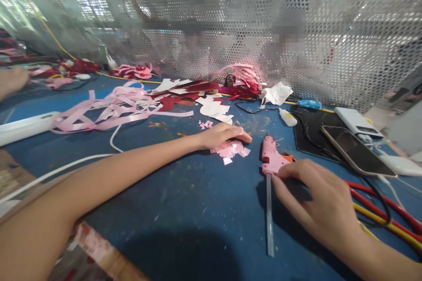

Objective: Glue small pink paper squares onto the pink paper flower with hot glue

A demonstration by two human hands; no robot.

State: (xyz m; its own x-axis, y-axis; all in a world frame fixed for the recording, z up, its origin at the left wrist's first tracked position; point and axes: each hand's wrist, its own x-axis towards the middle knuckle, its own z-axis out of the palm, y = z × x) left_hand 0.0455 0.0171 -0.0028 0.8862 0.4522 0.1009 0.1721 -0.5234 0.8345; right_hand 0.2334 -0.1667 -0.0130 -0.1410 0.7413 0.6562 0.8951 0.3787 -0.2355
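My left hand (224, 135) reaches across the table with its fingers stretched out, resting over a small pile of pink paper pieces (231, 149). Part of the pile is hidden under the palm. To the right lies a pink glue gun (270, 158), its nozzle pointing away from me. A long translucent glue stick (270, 219) sticks out of its back end. Thumb and fingers of my right hand (319, 202) close on the gun's handle side; some fingertips are hidden. A smaller heap of tiny pink bits (205, 124) sits just beyond my left hand.
Pink ribbon strips (108, 105) and red and white paper cuttings (187, 90) lie at the back left. A small glue bottle (288, 117), a phone (358, 149) and red and yellow cables (389, 210) are on the right. Perforated metal mesh (211, 17) walls the table's far edge. Another person's hand (13, 81) shows at far left.
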